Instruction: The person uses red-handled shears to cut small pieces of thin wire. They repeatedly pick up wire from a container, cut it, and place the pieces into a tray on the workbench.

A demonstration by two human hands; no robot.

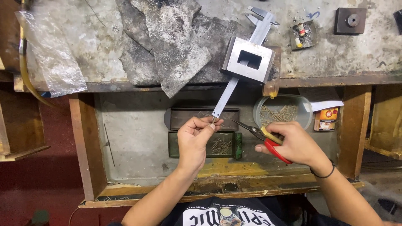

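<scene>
Left hand [193,140] pinching a thin pin [212,121] over the green tray [238,145], right hand [295,144] closed around red-handled pliers [261,134], tips pointing up-left toward the pin, small orange box [326,119] right of the round tub [283,110].

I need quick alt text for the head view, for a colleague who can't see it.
Over an open wooden drawer, the left hand pinches a thin wire piece between its fingers, while the right hand holds red-handled pliers. A caliper and a metal block lie on the bench above.
</scene>
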